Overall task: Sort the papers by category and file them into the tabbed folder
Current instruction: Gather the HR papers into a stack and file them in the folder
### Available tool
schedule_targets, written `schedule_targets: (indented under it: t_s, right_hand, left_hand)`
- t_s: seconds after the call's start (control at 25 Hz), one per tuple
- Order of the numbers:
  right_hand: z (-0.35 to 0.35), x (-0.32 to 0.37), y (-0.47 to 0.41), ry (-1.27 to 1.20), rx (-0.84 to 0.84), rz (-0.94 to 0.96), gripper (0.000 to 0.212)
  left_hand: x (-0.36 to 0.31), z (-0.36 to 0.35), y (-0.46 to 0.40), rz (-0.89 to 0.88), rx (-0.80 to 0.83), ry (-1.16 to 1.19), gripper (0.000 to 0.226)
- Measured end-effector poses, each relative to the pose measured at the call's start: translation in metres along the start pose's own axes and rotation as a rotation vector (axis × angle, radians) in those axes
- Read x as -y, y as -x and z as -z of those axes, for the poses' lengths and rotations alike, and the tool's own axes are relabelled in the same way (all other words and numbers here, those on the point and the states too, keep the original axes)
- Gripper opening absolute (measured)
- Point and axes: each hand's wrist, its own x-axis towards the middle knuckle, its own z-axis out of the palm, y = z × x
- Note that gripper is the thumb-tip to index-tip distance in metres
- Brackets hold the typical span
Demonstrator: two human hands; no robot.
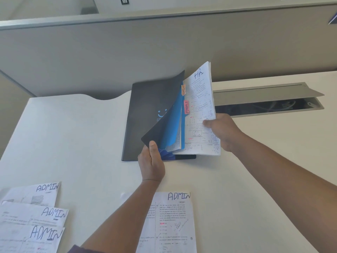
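Black tabbed card folder (145,114) lying on white desk (255,170), left hand (151,161) pinching its lifted cover corner, right hand (221,130) gripping white handwritten HR paper sheaf (200,114) against blue dividers (173,125), four ADMIN sheets (175,221) nearer the person.

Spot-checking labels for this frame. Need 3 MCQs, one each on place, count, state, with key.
1. Where does the dark folder lie?
A. on the desk, by the partition
B. on the floor
C. on a chair

2. How many loose sheets marked ADMIN lie on the desk?
A. one
B. four
C. seven

3. What is the right hand doing?
A. resting flat on the desk
B. gripping the HR papers
C. hanging idle

Key: 1 A, it lies at the desk's far edge; 2 B, three ADMIN sheets at left and one ADMIN sheet between the arms; 3 B, the thumb lies on the stack's top page.
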Motion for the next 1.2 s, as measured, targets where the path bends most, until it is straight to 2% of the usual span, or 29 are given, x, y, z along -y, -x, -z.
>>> schedule_targets:
  t_s: [0.28,0.44,0.52,0.72,0.84,0.92,1.04,1.2]
  right_hand:
    - [-0.034,0.006,-0.020,0.033,0.085,-0.076,0.009]
    - [-0.030,-0.003,-0.013,0.006,0.080,-0.053,0.020]
    - [-0.019,-0.013,-0.006,0.031,0.044,-0.027,0.018]
    - [-0.010,-0.030,0.003,0.149,0.031,-0.013,0.019]
    - [-0.023,-0.025,-0.004,0.159,0.055,0.028,0.025]
    - [-0.033,-0.022,-0.011,0.196,0.095,0.038,0.022]
    - [-0.045,-0.021,-0.022,0.261,0.148,0.016,0.018]
    - [-0.055,-0.023,-0.028,0.272,0.240,0.004,0.026]
  left_hand:
    - [0.000,-0.001,0.000,0.006,0.012,0.008,0.044]
    - [-0.001,0.000,0.002,-0.004,0.015,0.022,0.040]
    - [-0.001,-0.001,0.001,-0.018,0.013,0.022,0.038]
    - [0.002,-0.003,0.006,-0.221,0.122,-0.020,0.042]
    - [0.008,-0.007,0.004,-0.300,0.185,-0.082,0.053]
    - [0.006,-0.007,0.004,-0.348,0.194,-0.106,0.046]
    - [0.006,-0.006,0.006,-0.373,0.200,-0.091,0.049]
    - [0.006,-0.007,0.005,-0.354,0.172,-0.083,0.054]
